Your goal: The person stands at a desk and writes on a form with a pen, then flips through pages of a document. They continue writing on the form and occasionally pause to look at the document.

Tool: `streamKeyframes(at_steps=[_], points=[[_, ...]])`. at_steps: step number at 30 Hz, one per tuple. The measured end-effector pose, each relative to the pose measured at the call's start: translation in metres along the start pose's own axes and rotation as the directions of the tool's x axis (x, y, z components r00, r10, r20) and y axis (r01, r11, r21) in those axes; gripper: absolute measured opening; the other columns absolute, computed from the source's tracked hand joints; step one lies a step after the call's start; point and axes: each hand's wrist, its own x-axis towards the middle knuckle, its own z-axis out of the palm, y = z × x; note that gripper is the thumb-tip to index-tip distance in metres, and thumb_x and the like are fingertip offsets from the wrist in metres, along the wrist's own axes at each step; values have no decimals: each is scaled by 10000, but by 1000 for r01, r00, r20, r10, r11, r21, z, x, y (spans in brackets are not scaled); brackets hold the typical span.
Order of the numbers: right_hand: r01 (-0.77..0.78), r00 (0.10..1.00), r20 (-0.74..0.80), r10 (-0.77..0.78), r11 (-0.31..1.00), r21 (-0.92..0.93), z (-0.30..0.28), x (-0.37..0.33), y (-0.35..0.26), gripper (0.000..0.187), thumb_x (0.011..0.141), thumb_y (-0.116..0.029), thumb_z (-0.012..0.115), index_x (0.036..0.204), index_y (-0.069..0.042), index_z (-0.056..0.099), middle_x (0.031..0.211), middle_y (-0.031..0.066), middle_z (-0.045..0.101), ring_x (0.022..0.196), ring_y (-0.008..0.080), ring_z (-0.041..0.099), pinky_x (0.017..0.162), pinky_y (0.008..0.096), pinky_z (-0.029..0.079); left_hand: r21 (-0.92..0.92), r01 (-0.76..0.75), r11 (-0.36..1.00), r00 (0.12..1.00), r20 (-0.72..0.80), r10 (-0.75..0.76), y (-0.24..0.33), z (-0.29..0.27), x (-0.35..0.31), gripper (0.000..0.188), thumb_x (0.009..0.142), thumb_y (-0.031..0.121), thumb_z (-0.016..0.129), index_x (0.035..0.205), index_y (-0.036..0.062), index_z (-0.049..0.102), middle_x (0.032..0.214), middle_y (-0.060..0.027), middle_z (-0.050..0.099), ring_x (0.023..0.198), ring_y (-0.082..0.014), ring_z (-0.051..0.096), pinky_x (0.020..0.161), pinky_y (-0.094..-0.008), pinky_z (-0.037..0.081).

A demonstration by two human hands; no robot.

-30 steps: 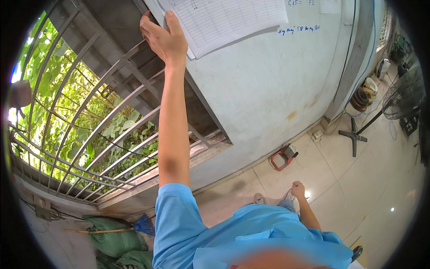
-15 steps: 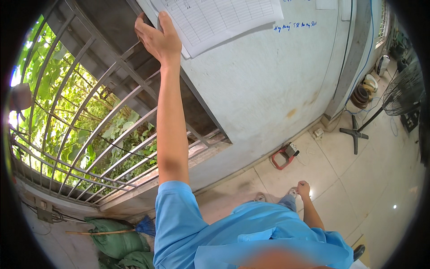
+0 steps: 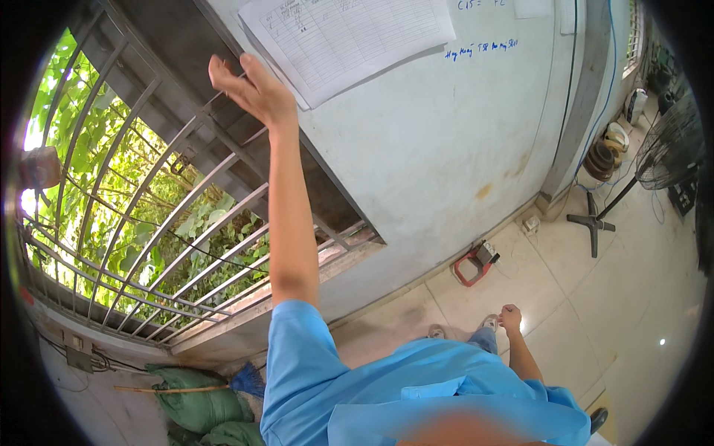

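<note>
Raised on the left arm, my left hand is at the wall's edge beside the barred window. Its thumb and fingers are apart, with nothing visible between them. Close to its right hangs a white paper sheet printed with a table, some rows handwritten. The thumb is near the sheet's left edge; whether it touches cannot be made out. Low on the right, my right hand hangs above the tiled floor, away from the wall. Its fingers are curled in, and what they hold, if anything, is hidden.
Metal window bars fill the left side. A red-framed device lies on the floor by the wall, with a standing fan farther right. Green sacks and a blue broom are at lower left.
My left hand has moved slightly down in view, its fingers away from the window frame and the thumb lower beside the sheet. The right hand's curled fingers have shifted a little.
</note>
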Motion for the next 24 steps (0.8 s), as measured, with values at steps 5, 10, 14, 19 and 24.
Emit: streamKeyframes(at_steps=[5,10,14,19,24], points=[[12,996,-88,-11,1000,12,-12,15,16,265,1003,-132,588,1215,-19,700,857,140,726,616,234,738,503,350,583,-176,-156,972,987,13,161,57,-31,-82,573,1081,177,556,1537,-102,352,1587,-274,398,1419,-339,492,1199,-484,399],[-115,979,-162,123,992,54,-20,7,27,277,998,-123,561,1228,-29,682,852,130,718,620,247,740,497,354,581,-476,441,761,828,543,-140,156,-77,-173,482,1032,400,661,1240,-34,663,1281,-243,698,1132,-340,688,964,-453,538],[-189,970,-142,196,980,61,-20,-2,29,254,1004,-125,546,1209,-33,665,847,121,709,622,251,742,489,360,580,-470,830,300,418,881,223,214,-105,-166,525,978,556,744,1027,33,767,1123,-165,772,978,-336,715,839,-425,556],[-93,989,-110,103,992,91,-5,-2,34,273,1005,-123,547,1235,-28,660,839,117,704,618,243,732,489,357,579,-458,839,-294,543,667,510,250,-110,-161,581,962,614,770,1034,38,753,1006,-91,763,918,-285,700,788,-405,545],[-129,984,-109,144,982,135,1,-14,15,303,984,-135,584,1245,-17,684,894,142,739,696,247,755,568,372,598,-392,797,-459,599,609,520,253,-93,-175,370,1036,407,763,1048,38,739,984,-77,741,881,-272,683,750,-376,526]])
